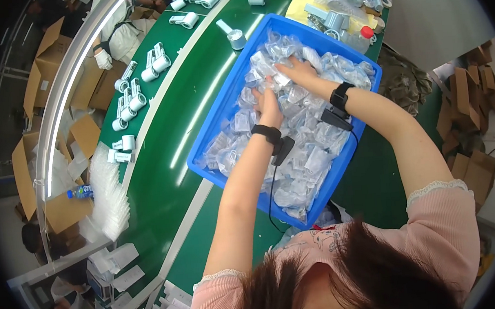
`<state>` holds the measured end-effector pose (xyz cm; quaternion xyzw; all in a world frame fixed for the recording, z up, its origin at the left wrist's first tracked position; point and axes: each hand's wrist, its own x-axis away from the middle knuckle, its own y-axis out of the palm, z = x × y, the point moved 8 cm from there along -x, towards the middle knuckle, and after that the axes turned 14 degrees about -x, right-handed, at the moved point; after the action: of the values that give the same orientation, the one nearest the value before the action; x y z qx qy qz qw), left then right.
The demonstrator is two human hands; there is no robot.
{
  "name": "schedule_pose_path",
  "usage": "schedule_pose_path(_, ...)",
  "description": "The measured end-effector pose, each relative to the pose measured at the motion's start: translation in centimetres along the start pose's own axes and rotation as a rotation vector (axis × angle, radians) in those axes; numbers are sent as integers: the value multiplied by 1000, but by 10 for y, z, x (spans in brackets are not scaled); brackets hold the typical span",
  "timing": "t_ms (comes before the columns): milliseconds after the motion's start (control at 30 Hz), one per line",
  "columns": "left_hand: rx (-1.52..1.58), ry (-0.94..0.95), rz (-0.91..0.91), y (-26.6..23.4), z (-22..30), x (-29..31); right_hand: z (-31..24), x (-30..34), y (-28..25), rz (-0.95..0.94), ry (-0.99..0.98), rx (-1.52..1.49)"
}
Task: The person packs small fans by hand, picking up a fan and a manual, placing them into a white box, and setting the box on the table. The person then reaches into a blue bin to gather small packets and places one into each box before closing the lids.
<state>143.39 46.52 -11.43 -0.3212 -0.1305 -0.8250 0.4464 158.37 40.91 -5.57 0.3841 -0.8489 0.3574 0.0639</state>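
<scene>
A blue plastic bin (220,107) stands at an angle in front of me, filled with many small clear plastic bags (312,161) that hold pale parts I cannot make out. Both my hands reach into its far half. My left hand (269,107) touches the bags near the bin's left side, thumb and fingers apart. Just beyond it to the right, my right hand (299,72) lies on the bags with spread fingers. Some fingertips of both hands are partly hidden among the bags. A black band with a small box and cable sits on each wrist.
A green conveyor belt (190,95) curves past on the left, with a grey-white handled device (235,38) on it. Similar devices (133,99) lie along its far ledge. A red-capped bottle (360,40) stands by the bin's far right corner. A gloved co-worker's hand (103,59) shows across the belt.
</scene>
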Motion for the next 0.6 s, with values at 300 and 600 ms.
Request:
schedule_pose_path(300, 462, 166, -301, 23, 20, -5, -9, 21, 33, -131, 21, -889)
schedule_pose_path(600, 359, 283, -403, 21, 70, 50, -35, 65, 8, -63, -41, -1250)
